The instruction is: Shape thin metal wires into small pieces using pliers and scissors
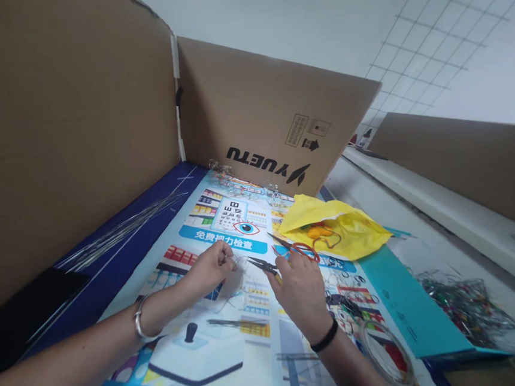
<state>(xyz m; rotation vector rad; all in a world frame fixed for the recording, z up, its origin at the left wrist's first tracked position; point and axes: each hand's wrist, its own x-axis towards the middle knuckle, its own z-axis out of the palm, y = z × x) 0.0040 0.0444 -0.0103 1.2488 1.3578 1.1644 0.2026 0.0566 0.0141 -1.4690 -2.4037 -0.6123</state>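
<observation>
My left hand [215, 268] is closed in a pinch on a thin wire [242, 276], whose fine loops trail toward the middle of the printed sheet. Held in my right hand [302, 292] are needle-nose pliers [262, 265] with dark jaws and a bit of yellow handle showing. The jaws point left, close to the wire; whether they touch it I cannot tell. Just beyond the right hand lie scissors [297, 249] with red-orange handles. Short straight wires [239, 325] rest on the sheet between my forearms.
A long wire bundle [123, 232] lies at left. Cardboard panels [265, 109] stand at the left and back. To the right are an opened yellow bag [349, 228], a coil of clear line or wire [363, 346] and a tangled wire pile [468, 304].
</observation>
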